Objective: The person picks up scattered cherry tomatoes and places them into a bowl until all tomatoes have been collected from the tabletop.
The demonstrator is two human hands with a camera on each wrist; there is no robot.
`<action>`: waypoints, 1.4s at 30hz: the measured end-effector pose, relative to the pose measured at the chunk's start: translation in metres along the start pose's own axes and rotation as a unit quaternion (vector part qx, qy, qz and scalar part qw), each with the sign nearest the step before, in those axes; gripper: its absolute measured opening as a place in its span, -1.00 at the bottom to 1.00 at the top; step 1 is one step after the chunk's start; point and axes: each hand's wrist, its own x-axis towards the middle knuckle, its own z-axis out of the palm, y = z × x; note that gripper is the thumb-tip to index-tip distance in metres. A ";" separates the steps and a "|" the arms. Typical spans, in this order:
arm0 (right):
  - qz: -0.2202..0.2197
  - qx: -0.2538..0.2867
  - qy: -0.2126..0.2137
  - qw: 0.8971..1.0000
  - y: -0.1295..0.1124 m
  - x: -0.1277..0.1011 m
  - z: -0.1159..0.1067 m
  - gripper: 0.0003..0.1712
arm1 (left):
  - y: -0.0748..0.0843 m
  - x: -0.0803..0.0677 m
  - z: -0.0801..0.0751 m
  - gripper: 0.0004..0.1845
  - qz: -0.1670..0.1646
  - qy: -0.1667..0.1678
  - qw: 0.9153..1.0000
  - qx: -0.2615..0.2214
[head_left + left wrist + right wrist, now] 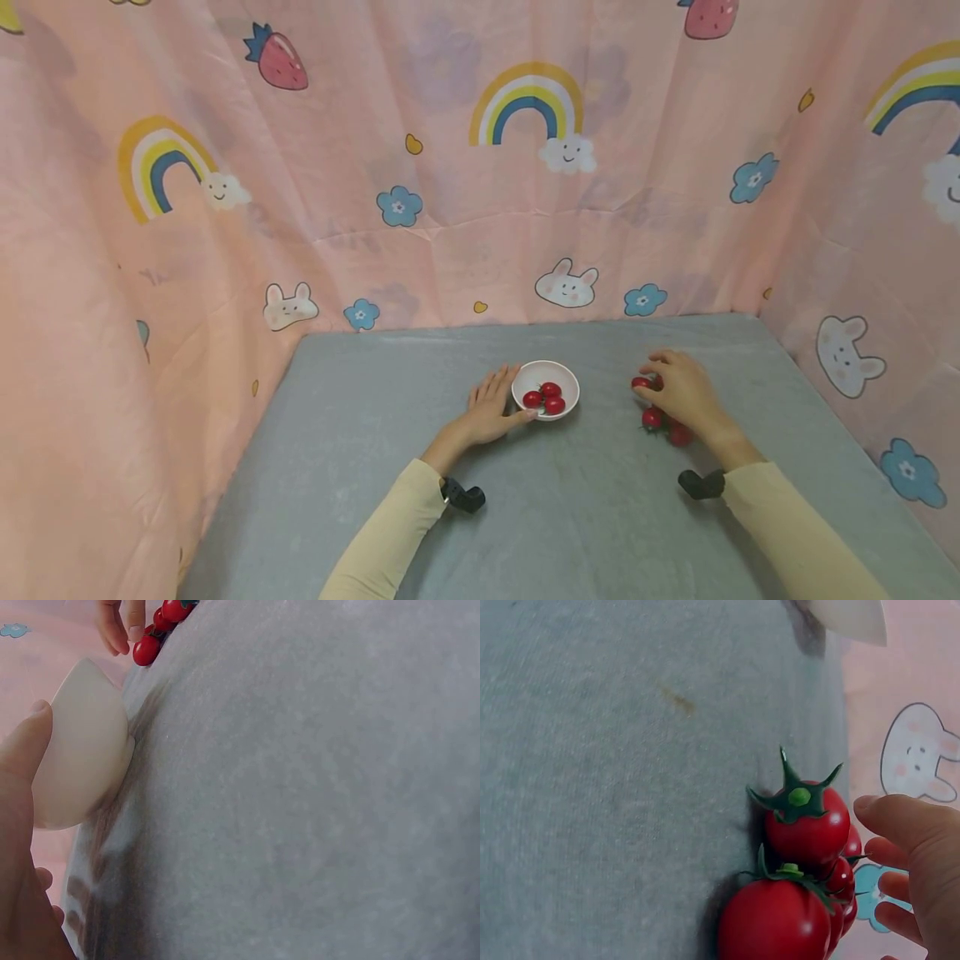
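Note:
A small white bowl (546, 411) stands on the grey table with three red cherry tomatoes (551, 389) inside. My left hand (489, 412) rests against its left side, fingers stretched out and thumb at the near rim. In the left wrist view the thumb (28, 742) lies along the bowl's wall (82, 750). To the right, several cherry tomatoes (652, 418) with green stems lie in a cluster. Over them hovers my right hand (684, 392), fingers loosely bent. The right wrist view shows its thumb (889, 814) beside a tomato (810, 832), with a gap between the thumb and fingers.
A grey cloth covers the table (360, 467). Pink printed curtains (450, 250) hang behind the table and along both sides. Each wrist carries a black camera mount, the left one (463, 497) and the right one (701, 483).

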 end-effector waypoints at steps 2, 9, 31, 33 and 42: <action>0.005 0.003 -0.004 1.000 0.001 0.000 0.000 -0.55 | 0.000 0.000 0.000 0.00 -0.001 0.000 1.000 -0.003; 0.026 0.004 -0.018 1.000 0.002 -0.002 0.001 -0.54 | 0.001 -0.002 0.000 -0.01 -0.002 -0.001 1.000 -0.005; 0.047 -0.032 -0.018 0.998 0.003 -0.002 0.006 -0.50 | 0.001 -0.002 0.000 -0.01 0.000 0.001 1.000 -0.006; 0.048 -0.032 -0.020 0.998 0.003 -0.002 0.006 -0.50 | 0.001 -0.002 0.000 -0.01 -0.001 0.001 1.000 -0.006; 0.031 -0.024 -0.009 0.999 0.001 -0.003 0.010 -0.49 | 0.002 -0.003 -0.001 -0.01 0.000 0.002 1.000 -0.007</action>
